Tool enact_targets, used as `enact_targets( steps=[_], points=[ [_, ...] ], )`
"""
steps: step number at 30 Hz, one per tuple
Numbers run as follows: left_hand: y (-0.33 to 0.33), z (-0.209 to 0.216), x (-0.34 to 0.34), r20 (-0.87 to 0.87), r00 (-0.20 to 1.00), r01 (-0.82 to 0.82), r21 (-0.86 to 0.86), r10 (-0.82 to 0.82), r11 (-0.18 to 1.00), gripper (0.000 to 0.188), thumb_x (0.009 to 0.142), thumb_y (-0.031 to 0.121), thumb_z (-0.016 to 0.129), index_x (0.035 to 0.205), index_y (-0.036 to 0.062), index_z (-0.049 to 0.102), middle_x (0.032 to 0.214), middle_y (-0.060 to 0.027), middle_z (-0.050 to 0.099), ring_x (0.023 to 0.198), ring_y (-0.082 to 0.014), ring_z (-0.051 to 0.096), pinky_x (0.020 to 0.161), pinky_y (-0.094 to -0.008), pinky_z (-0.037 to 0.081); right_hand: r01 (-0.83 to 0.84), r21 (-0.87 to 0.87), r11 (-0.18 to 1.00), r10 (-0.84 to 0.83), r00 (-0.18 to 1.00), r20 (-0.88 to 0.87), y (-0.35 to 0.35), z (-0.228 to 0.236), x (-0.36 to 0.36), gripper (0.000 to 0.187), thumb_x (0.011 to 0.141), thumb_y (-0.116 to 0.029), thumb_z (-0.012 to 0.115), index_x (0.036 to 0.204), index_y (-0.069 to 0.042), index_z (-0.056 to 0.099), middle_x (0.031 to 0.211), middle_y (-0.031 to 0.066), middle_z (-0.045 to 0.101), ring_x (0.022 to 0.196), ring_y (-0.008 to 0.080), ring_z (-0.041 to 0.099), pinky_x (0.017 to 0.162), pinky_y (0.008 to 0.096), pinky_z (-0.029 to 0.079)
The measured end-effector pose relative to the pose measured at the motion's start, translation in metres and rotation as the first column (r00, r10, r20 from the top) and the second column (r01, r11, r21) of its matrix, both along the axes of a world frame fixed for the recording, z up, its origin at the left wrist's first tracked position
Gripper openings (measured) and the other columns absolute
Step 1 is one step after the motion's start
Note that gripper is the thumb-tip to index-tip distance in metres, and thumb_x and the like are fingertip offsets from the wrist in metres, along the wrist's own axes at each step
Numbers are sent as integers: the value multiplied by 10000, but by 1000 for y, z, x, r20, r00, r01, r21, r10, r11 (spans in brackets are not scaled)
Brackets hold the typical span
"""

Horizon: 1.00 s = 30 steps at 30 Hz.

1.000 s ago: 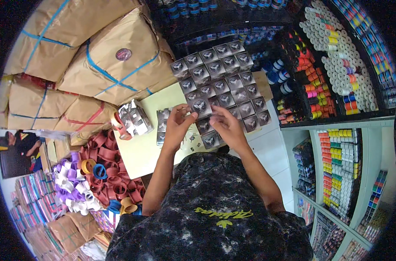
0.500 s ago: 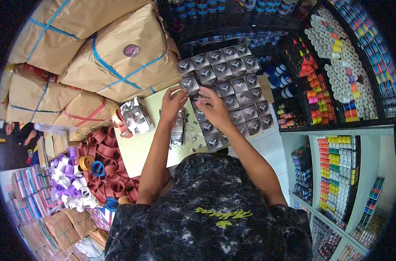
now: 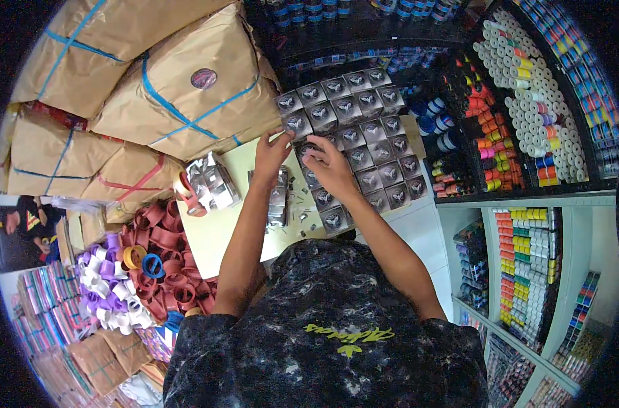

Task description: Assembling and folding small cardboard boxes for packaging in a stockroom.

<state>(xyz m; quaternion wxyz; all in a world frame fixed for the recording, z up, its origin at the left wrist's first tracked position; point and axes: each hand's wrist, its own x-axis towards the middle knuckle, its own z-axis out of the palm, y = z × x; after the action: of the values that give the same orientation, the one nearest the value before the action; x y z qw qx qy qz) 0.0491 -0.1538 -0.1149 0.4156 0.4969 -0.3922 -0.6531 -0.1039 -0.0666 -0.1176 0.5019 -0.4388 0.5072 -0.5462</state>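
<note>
Small dark-grey boxes with a pale winged emblem on top stand in close rows on the pale yellow table. One box [image 3: 297, 124] at the left edge of the block lies just beyond my fingers. My left hand [image 3: 272, 158] is at its near left corner, fingers bent and apart; whether the fingertips touch it I cannot tell. Over the boxes on the near right, my right hand [image 3: 330, 166] has thumb and fingers spread, with nothing visible in it. A stack of flat silvery-grey pieces [image 3: 277, 204] lies beside my left forearm, with small dark scraps around it.
Left of the table [image 3: 221, 238] are large brown paper parcels [image 3: 187, 88] and a heap of red-brown, purple and white rings [image 3: 163, 238]. A clear-wrapped pack [image 3: 214, 183] and tape roll [image 3: 189, 194] sit on the tabletop. Thread-spool shelves [image 3: 527, 122] stand right. Another person [image 3: 34, 221] is far left.
The box at my fingers has shifted slightly away from me, into line with its row. My hands have stayed close to it, moving very little.
</note>
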Motion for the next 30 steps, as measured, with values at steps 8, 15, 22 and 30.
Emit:
enact_targets(
  steps=[8,15,22,30],
  points=[
    [-5,-6,-2,4,1000,-5,7,5,1000,497,908,198,735,1306,2,511,1098,-109,700,985,-151,633,864,-295,515,-24,81,996,25,1000,-14,0,4,0,534,933,-143,686,1422,-48,491,1435,136,539,1251,286,589,923,375,555],
    [-5,-7,-4,45,999,-3,1,3,1000,456,912,241,743,1276,48,548,1060,-75,693,906,-128,612,787,-289,496,-28,93,995,31,999,-35,-1,-1,2,552,930,-145,689,1434,-55,486,1439,125,544,1240,278,596,919,369,548],
    [-3,-7,-3,111,994,-14,17,12,1000,414,918,256,729,1252,55,588,1060,-58,705,890,-126,607,770,-283,478,-6,55,998,9,998,-54,-1,1,5,562,921,-137,703,1436,-65,492,1430,129,552,1212,268,614,914,375,548],
    [-2,-7,-1,137,990,27,-16,-25,1000,449,936,285,690,1292,34,580,1119,-78,711,950,-137,614,795,-293,478,11,15,1000,-10,998,-56,-3,-6,7,565,919,-130,708,1438,-58,495,1414,134,562,1203,271,620,896,369,556]
  ],
)
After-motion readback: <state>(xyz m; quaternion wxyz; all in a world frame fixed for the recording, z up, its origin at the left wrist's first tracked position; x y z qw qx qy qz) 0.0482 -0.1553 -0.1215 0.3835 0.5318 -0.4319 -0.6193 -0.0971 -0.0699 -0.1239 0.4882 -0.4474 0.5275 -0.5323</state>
